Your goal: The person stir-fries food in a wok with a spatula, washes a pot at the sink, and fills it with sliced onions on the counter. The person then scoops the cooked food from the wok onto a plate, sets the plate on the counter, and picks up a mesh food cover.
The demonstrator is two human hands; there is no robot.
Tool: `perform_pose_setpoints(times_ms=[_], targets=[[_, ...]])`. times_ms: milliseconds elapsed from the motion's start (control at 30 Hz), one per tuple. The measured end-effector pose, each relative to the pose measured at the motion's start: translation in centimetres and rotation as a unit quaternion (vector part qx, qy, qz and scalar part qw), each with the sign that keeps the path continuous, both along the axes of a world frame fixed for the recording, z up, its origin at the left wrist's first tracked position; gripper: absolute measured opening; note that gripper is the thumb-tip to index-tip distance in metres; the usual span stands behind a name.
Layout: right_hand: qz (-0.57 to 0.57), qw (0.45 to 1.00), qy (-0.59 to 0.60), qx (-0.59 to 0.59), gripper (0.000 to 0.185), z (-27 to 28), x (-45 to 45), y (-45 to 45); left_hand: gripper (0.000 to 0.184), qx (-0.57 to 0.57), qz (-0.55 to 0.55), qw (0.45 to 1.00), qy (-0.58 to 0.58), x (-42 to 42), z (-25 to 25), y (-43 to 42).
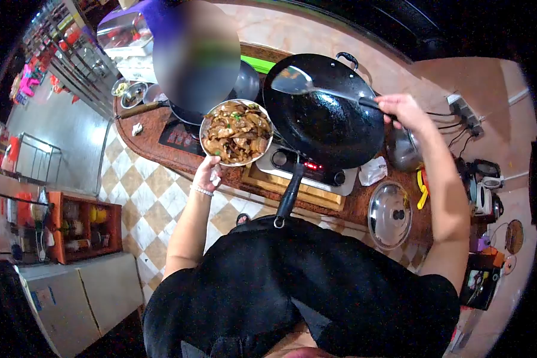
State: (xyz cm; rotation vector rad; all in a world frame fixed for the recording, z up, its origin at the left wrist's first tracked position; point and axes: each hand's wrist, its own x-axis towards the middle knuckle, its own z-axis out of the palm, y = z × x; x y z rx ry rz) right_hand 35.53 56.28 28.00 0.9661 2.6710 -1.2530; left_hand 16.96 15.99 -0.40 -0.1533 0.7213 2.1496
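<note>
My left hand (208,173) is closed on the rim of a white plate (204,145), held just left of the wok. Browned sliced food (237,132) with bits of green is heaped on it. In my right hand (401,111) is the black handle of a metal spatula (293,81), whose blade lies over the wok's upper left. The black wok (322,134) looks dark and oily inside, with no food visible in its bowl. It sits on an induction cooker (316,173) with a lit red display, and its long handle (289,197) points towards my body.
A glass lid (390,215) rests right of the cooker, near a yellow-handled utensil (422,190). Behind the plate is a second pan (247,82), partly covered by a blurred patch. Small bowls (134,94) stand at the far left. Plugged cords (462,122) run along the right wall.
</note>
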Motion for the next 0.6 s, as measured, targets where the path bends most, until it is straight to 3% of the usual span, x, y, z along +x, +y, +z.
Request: perform_pose_setpoints(times_ms=[100,167,267,400,500,567,600], targets=[[-0.039,0.998,0.028,0.033,0.030,-6.5,3.2,1.1,0.038,0.057,-0.031,0.998,-0.009,-2.0,-2.8,-1.7],[-0.058,0.990,0.033,0.122,0.033,-10.9,5.2,1.4,0.034,0.065,-0.017,0.998,-0.019,-2.7,-2.3,-2.7],[-0.098,0.985,0.081,0.115,0.033,-15.2,6.8,0.4,0.029,0.081,-0.009,0.997,-0.004,-3.7,-1.0,-5.4],[-0.166,0.983,0.059,0.042,0.028,-15.6,7.3,-3.5,0.030,0.073,0.035,0.997,0.007,-3.1,1.3,-9.3],[-0.108,0.988,-0.011,0.112,0.034,-17.3,8.0,-3.3,0.030,0.066,0.088,0.994,0.019,-0.5,2.8,-12.0],[-0.076,0.996,-0.016,0.053,0.040,-16.5,8.2,-4.2,0.029,0.052,0.113,0.992,0.035,1.7,3.6,-13.7],[-0.022,0.986,-0.037,0.160,0.040,-16.3,8.3,-4.3,0.030,0.062,0.129,0.990,0.022,3.1,3.5,-14.7]])
